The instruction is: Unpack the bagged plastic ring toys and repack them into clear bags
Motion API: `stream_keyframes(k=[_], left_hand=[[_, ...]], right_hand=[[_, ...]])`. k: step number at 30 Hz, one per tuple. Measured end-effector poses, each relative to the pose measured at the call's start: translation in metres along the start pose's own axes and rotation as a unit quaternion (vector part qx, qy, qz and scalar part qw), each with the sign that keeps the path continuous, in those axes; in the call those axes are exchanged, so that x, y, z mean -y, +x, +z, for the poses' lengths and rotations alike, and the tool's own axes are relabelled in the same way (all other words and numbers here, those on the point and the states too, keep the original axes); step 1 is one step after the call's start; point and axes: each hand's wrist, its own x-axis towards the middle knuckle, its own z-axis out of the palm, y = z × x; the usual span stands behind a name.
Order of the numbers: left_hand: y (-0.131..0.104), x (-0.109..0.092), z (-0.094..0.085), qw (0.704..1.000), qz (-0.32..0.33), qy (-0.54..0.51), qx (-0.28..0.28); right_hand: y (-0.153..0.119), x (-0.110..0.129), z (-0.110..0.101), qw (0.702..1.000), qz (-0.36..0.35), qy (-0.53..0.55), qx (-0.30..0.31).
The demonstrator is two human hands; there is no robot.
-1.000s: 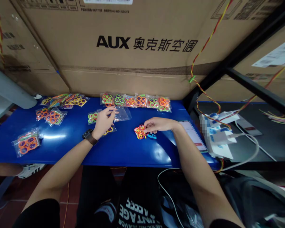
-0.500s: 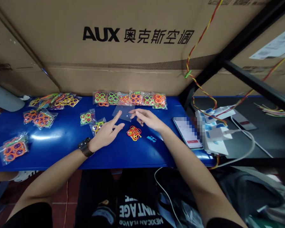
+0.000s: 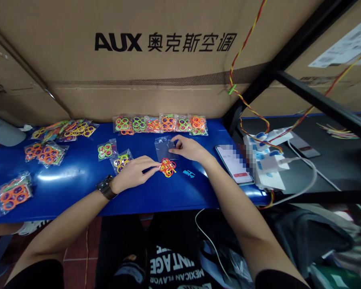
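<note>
My left hand (image 3: 135, 173), with a dark watch on its wrist, pinches the left edge of a small stack of red and yellow plastic ring pieces (image 3: 167, 167). My right hand (image 3: 188, 148) is closed at the right side of a clear plastic bag (image 3: 163, 150), thumb and fingertips at its edge. The bag looks flat and see-through. Just below it is the ring stack. A small blue plastic piece (image 3: 188, 174) lies on the blue table to the right of the stack.
Filled bags of coloured rings (image 3: 168, 122) line the table's back. More bags (image 3: 16, 196) lie at left, and two (image 3: 107, 150) near my left hand. A phone (image 3: 234, 164) and power strip (image 3: 266, 168) with cables are at right. A cardboard box (image 3: 156, 68) stands behind.
My left hand has come down and right to pinch the ring stack. My right hand has closed on the clear bag, which has shifted right, above the stack. The view has turned slightly.
</note>
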Motion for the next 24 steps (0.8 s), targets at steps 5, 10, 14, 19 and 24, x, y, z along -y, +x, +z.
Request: stream_keyframes(k=[5,10,14,19,24], left_hand=[[0.000,0.004,0.010,0.995,0.062,0.056,0.053],[-0.001,0.005,0.017,0.988,0.081,0.108,0.074],[0.003,0.005,0.021,0.985,0.072,0.138,0.079],[0.004,0.007,0.029,0.977,0.097,0.161,0.104],[0.002,0.004,0.030,0.968,0.135,0.164,0.133]], right_hand=[[-0.008,0.004,-0.011,0.999,0.003,-0.032,-0.025],[-0.029,0.008,-0.042,0.989,-0.048,-0.008,0.142],[-0.045,0.009,-0.056,0.970,-0.017,-0.013,0.241],[-0.044,0.004,-0.047,0.963,-0.019,-0.016,0.267],[-0.037,0.008,-0.041,0.951,-0.042,-0.004,0.306]])
